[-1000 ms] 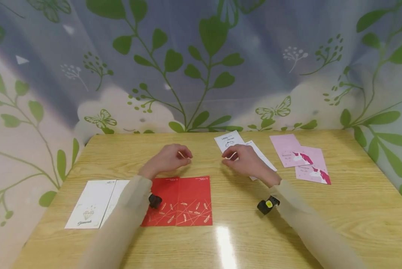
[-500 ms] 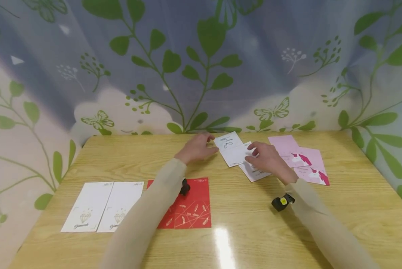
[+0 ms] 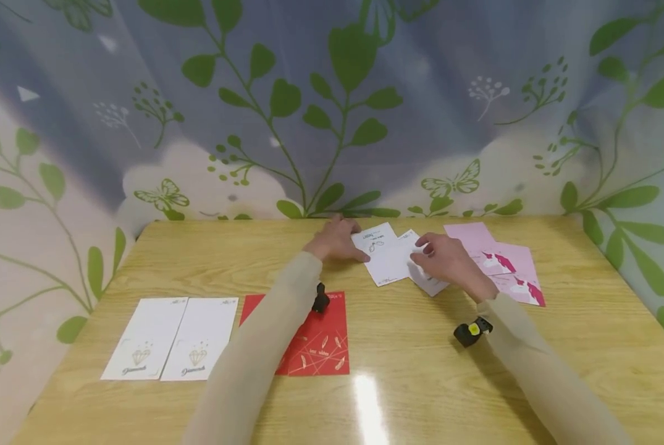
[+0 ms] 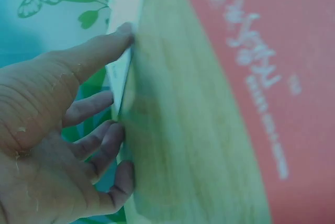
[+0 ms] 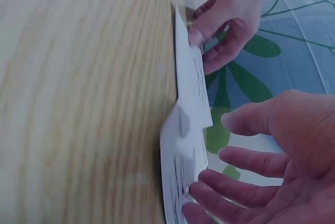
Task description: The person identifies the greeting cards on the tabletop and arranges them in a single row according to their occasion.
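Note:
Two white cards with small dark print lie partly overlapping near the back of the table. My left hand [image 3: 338, 240] holds the left white card [image 3: 386, 262] by its left edge; the left wrist view shows the thumb on its face and the fingertips along the edge. Over the right white card [image 3: 427, 284] is my right hand [image 3: 447, 258], its fingers spread and loosely bent. In the right wrist view, fingertips [image 5: 196, 188] of that hand lie right at this card's face, with the thumb apart from it.
Two overlapping pink unicorn cards [image 3: 523, 262] lie just right of my right hand. Two red cards [image 3: 320, 334] sit side by side at front centre, partly under my left forearm. Two white diamond cards [image 3: 139, 337] are at left. A patterned curtain [image 3: 332, 123] hangs behind the table [image 3: 420, 395].
My left hand has moved right and away to the left white card and taken its edge; that card has shifted slightly toward me. My right hand has moved right, over the other white card.

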`<action>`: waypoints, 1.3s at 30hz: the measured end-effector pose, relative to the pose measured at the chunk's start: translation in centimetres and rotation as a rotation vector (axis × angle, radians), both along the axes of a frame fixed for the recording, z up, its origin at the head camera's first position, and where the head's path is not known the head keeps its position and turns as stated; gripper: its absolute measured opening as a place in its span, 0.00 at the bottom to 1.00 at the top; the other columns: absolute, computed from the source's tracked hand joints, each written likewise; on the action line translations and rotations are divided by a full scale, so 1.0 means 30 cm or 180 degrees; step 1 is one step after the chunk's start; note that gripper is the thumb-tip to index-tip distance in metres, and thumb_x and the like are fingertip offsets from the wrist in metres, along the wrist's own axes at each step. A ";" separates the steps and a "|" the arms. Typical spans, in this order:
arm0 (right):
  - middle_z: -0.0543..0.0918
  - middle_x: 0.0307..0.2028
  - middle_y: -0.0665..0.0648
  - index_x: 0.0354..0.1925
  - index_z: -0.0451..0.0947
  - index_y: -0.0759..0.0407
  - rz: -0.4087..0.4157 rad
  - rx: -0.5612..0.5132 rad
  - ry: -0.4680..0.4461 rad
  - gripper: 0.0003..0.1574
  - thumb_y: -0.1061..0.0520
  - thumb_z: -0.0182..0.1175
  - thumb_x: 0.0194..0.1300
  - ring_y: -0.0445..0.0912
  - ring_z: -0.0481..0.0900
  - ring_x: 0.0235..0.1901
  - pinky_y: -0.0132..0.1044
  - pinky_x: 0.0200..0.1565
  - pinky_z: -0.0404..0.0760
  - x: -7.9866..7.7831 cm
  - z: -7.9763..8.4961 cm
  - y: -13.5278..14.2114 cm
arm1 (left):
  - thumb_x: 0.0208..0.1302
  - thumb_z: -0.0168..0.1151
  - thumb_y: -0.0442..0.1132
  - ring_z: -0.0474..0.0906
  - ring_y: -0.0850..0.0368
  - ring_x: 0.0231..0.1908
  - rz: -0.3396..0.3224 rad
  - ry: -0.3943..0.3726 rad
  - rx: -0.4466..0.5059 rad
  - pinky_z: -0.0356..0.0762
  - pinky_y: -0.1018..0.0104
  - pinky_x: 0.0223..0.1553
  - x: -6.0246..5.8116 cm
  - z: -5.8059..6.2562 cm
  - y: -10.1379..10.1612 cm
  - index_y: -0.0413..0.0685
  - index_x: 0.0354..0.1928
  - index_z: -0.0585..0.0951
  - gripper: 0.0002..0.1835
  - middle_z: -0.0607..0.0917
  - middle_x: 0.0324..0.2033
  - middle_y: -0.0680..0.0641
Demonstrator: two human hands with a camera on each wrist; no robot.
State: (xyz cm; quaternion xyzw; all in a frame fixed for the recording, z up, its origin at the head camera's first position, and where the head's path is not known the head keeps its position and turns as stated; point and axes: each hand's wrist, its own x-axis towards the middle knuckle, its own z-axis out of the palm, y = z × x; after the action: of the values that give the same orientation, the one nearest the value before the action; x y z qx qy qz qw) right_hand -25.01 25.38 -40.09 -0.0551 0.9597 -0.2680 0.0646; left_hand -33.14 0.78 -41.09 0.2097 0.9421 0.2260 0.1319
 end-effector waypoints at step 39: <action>0.84 0.41 0.66 0.48 0.81 0.65 0.0108 -0.1649 0.0225 0.13 0.58 0.65 0.70 0.43 0.88 0.32 0.47 0.31 0.89 0.122 0.041 -0.023 | 0.66 0.67 0.35 0.85 0.39 0.42 -0.0828 -0.1232 0.1577 0.85 0.51 0.43 0.142 0.094 -0.080 0.47 0.51 0.82 0.13 0.85 0.44 0.45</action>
State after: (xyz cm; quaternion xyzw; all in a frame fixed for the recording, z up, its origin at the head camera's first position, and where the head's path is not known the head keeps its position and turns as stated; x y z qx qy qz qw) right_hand -21.36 24.69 -38.85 -0.0952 0.8596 -0.5016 0.0192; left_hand -28.87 -1.62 -38.27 0.3070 0.7814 0.4649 0.2811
